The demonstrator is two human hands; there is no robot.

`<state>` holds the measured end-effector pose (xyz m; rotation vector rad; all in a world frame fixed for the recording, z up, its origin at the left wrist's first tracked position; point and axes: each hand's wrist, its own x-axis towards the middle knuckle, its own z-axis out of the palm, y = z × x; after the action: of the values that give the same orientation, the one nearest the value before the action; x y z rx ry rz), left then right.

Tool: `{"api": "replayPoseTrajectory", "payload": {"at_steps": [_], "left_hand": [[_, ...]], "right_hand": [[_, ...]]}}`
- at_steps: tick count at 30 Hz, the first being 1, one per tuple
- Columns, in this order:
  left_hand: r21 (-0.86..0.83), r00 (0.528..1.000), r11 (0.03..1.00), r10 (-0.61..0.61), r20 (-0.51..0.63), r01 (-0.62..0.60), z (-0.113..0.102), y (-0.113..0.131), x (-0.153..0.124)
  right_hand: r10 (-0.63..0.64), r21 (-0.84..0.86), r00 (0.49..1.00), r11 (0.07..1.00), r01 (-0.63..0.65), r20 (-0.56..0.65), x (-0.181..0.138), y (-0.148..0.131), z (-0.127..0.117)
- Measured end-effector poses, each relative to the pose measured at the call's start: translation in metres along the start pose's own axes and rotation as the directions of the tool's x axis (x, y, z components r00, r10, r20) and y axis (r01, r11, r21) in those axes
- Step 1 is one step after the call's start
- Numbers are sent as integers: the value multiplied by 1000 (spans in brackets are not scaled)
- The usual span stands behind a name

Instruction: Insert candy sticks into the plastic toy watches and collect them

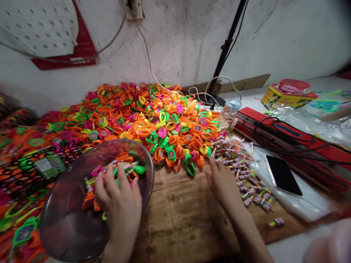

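Observation:
My left hand [120, 197] reaches into a dark see-through plastic bowl [68, 226]. Its fingers are spread over a few plastic toy watches [89, 201] in orange, green and pink, with small wrapped candies [88, 184] among them. Stretched forward over the wooden board, my right hand [221, 179] has its fingertips where the big heap of toy watches [167, 135] meets a pile of small wrapped candies [246, 164]. Those fingers are extended, and I see nothing held in them. A single wrapped candy [275, 223] lies apart at the right.
A black mesh basket [16, 171] stands left of the bowl. To the right are a phone [283, 175] on clear plastic bags [309, 204], a red heat sealer [287, 135] with black cables and a yellow box [290, 96]. A black pole [226, 47] rises behind the heap.

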<state>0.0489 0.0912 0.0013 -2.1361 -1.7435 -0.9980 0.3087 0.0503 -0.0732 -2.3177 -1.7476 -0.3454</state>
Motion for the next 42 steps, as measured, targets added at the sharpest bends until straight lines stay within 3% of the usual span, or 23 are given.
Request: {"api": "replayPoseTrajectory", "payload": {"at_steps": [2, 3, 4, 5, 8, 10, 12, 16, 21, 25, 29, 32, 37, 42], "left_hand": [[-54, 982, 986, 160, 104, -155, 25, 16, -9], [-175, 923, 946, 309, 230, -273, 41, 27, -15], [-295, 832, 899, 418, 364, -323, 59, 38, -21], [-307, 811, 903, 412, 415, -301, 76, 48, -25], [-244, 843, 954, 271, 465, -172, 120, 71, -24], [-225, 857, 970, 195, 477, -95, 135, 76, -17], [-246, 857, 968, 173, 485, -57, 137, 76, -13], [-365, 838, 930, 230, 494, -40, 121, 63, -22], [-520, 794, 854, 314, 521, 3, 104, 45, -46], [-542, 806, 837, 272, 526, 72, 101, 47, -51], [-525, 802, 845, 241, 546, 104, 100, 59, -52], [-552, 789, 824, 253, 561, 129, 101, 63, -52], [-547, 801, 798, 144, 581, 252, 108, 72, -49], [-642, 792, 670, 130, 596, 373, 116, 87, -47]], "right_hand": [[65, -53, 997, 997, -62, 46, 2, 30, 22], [68, -61, 996, 996, -65, 55, 2, 41, 31], [55, -57, 997, 997, -52, 53, 1, 48, 38], [46, -58, 998, 997, -43, 49, 0, 53, 43], [19, -57, 1000, 998, -18, 20, -5, 57, 50], [-2, -44, 1000, 999, 2, -7, -10, 54, 51], [-30, -14, 999, 999, 30, -38, -15, 49, 51], [-68, 66, 991, 995, 76, -114, -28, 38, 54], [31, 261, 969, 965, 35, -243, -36, 33, 66], [158, 497, 965, 867, -35, -208, -30, 40, 73], [213, 619, 960, 783, -58, -179, -25, 34, 59], [248, 742, 963, 664, -92, -104, -27, 18, 37], [318, 927, 924, 236, -292, 210, -24, -7, 22], [250, 935, 908, 25, -353, 336, -26, -19, 25]]}}
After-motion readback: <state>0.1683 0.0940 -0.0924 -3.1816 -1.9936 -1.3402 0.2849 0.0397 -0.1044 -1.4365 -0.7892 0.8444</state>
